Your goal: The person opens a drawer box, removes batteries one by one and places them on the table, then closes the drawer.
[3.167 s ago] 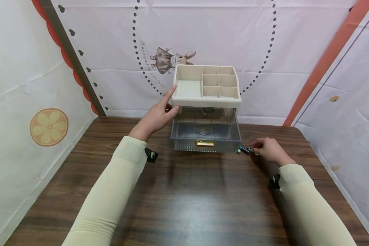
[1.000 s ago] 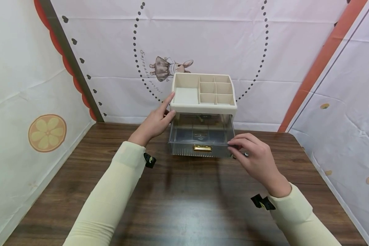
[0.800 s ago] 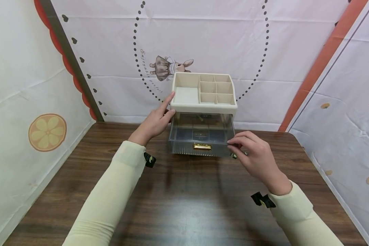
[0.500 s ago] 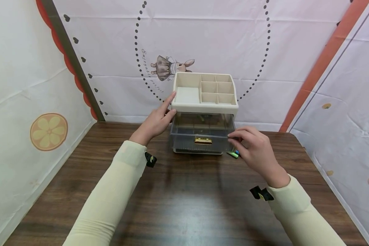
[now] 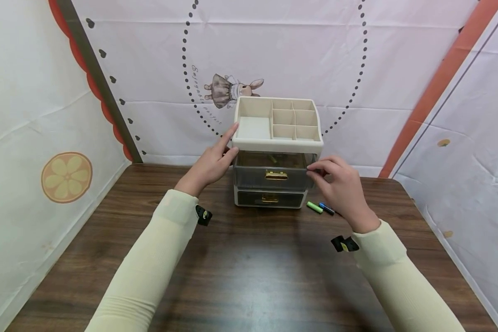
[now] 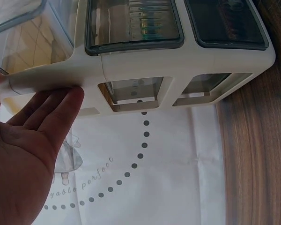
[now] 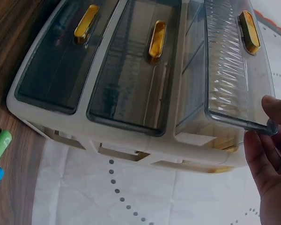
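Observation:
A cream desktop organizer [image 5: 277, 146] with clear, gold-handled drawers stands upright at the table's back. My right hand [image 5: 342, 189] pinches the right front corner of its top drawer [image 5: 253, 179], thumb on the front face and fingers behind, as the right wrist view shows. That drawer sticks partly out, while the middle drawer [image 7: 131, 61] and bottom drawer [image 7: 51, 65] sit flush. Against the organizer's left side rests my left hand [image 5: 209, 166], index finger stretched along the upper rim and thumb near the front edge. Its other fingers lie straight along the side wall in the left wrist view.
Right of the organizer lie a short green pen-like stick [image 5: 314, 207] and a blue-and-dark one [image 5: 327, 209]. Open compartments [image 5: 294, 117] top the organizer. A printed cloth [image 5: 274, 46] hangs close behind it, above the wooden tabletop [image 5: 249, 267].
My right hand has left the small sticks for the top drawer's corner, and the drawer has slid inward. The bottom drawer and the sticks now show more fully. My left hand stays put.

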A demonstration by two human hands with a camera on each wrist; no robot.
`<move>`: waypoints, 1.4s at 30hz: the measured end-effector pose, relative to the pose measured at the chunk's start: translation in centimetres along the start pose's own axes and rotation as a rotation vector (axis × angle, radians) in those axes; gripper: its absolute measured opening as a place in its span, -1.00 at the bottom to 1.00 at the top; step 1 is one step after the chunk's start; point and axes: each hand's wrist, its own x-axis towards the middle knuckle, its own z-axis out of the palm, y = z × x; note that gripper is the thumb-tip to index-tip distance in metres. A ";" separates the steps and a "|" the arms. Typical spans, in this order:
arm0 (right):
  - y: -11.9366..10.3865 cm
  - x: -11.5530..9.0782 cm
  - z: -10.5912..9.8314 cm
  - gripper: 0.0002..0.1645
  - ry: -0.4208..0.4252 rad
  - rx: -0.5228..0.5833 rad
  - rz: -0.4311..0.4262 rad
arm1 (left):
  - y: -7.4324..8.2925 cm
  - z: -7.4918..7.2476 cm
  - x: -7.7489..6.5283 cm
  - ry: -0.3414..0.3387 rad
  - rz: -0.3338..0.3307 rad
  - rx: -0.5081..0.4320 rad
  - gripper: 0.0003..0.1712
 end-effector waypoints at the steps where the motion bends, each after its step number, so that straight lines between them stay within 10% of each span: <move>1: 0.1 0.2 0.1 -0.91 0.006 0.000 0.007 | 0.0 0.0 0.0 0.000 0.000 -0.001 -0.37; 25: 1.3 2.1 3.5 -0.83 0.205 -0.131 0.086 | -0.3 0.3 0.3 0.009 0.003 0.024 -0.01; 42: 3.4 1.3 3.9 -0.51 0.210 0.132 0.453 | -0.6 0.4 0.4 0.015 0.004 0.040 -0.05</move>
